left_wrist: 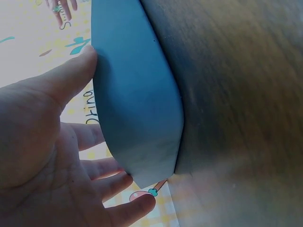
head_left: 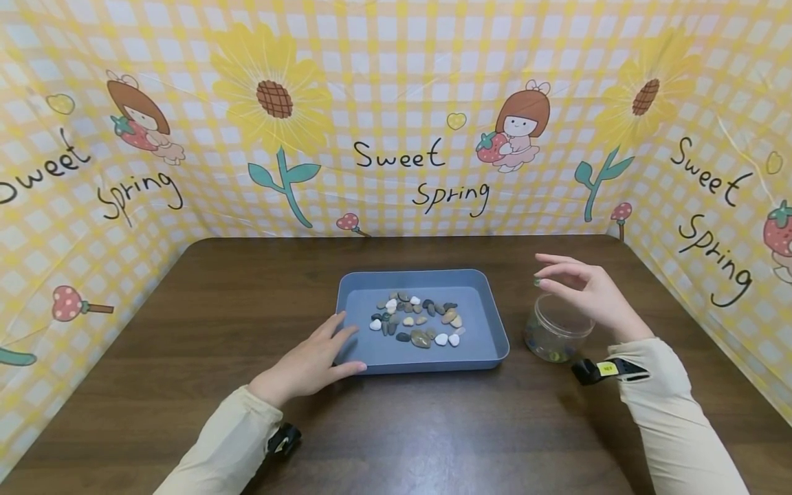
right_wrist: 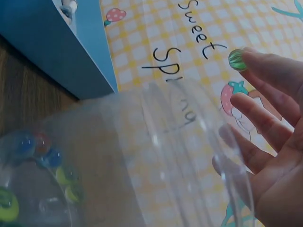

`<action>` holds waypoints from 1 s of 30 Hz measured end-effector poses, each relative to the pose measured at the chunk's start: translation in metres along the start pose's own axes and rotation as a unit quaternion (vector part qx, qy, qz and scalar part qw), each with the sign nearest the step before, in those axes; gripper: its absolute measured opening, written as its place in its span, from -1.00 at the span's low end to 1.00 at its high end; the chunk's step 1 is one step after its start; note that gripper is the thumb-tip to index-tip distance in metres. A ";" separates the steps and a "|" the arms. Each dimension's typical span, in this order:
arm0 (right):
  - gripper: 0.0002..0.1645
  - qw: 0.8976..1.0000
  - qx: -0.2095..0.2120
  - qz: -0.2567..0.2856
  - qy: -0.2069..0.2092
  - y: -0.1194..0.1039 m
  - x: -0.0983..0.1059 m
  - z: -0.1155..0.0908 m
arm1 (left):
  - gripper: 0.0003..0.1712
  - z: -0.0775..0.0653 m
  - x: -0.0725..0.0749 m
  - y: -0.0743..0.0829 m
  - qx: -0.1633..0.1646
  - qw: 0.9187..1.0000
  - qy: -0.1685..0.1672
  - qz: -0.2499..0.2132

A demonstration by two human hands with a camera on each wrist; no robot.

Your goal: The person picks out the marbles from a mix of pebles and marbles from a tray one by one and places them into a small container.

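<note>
A green glass marble point(right_wrist: 237, 60) is pinched between the thumb and a finger of my right hand point(head_left: 584, 292). The hand hovers over the mouth of a clear round jar point(head_left: 551, 337), its other fingers spread. Several blue, red and yellow-green marbles point(right_wrist: 66, 177) lie at the bottom of that jar. At the near left corner of a blue tray point(head_left: 359, 282), my left hand point(head_left: 309, 361) rests with fingers loosely extended, the thumb at the near rim. Inside the tray lie many pebbles point(head_left: 421, 337), white, grey, tan and dark.
The tray and jar stand on a brown wooden table point(head_left: 433, 426), the jar to the right of the tray. A yellow checked cloth point(head_left: 396, 82) with flower prints walls off the back and both sides.
</note>
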State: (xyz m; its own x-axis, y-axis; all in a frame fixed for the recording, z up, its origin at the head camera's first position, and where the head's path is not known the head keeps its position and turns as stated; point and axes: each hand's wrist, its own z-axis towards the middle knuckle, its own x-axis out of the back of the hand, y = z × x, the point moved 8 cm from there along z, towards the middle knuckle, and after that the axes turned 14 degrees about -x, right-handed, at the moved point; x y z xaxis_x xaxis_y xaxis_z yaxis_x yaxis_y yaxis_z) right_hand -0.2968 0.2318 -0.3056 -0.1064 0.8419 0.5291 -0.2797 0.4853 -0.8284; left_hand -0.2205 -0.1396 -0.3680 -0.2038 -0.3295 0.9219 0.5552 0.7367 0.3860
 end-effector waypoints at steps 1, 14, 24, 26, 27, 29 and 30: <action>-0.74 1.000 -0.002 0.002 0.000 0.001 0.001 -0.001 | -0.23 0.000 0.000 0.000 0.000 1.000 0.000 0.001; -0.74 0.999 -0.037 0.007 0.005 0.020 0.011 -0.008 | -0.22 0.001 -0.002 -0.002 -0.004 1.000 -0.001 -0.001; -0.73 0.999 -0.049 -0.001 0.009 0.032 0.014 -0.010 | -0.22 0.001 -0.002 -0.002 -0.002 1.000 -0.002 -0.005; -0.72 0.999 -0.053 -0.002 0.007 0.035 0.013 -0.011 | -0.22 0.001 -0.001 -0.001 -0.003 1.000 -0.001 -0.005; -0.70 0.998 -0.055 -0.004 0.006 0.036 0.013 -0.011 | -0.22 0.001 -0.001 -0.001 -0.003 1.000 -0.001 -0.004; -0.70 0.998 -0.060 -0.005 0.003 0.039 0.012 -0.011 | -0.22 0.001 -0.001 -0.002 -0.003 1.000 0.000 -0.003; -0.70 0.998 -0.061 -0.004 0.001 0.041 0.012 -0.011 | -0.22 0.001 -0.001 -0.002 -0.003 1.000 0.000 -0.002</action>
State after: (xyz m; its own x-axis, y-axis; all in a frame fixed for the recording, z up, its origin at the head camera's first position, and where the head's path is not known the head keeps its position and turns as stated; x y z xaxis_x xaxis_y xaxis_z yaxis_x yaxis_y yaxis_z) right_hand -0.2994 0.2642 -0.3349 -0.1026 0.8380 0.5359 -0.1622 0.5174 -0.8402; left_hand -0.2216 -0.1401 -0.3700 -0.2060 -0.3327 0.9203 0.5595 0.7315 0.3897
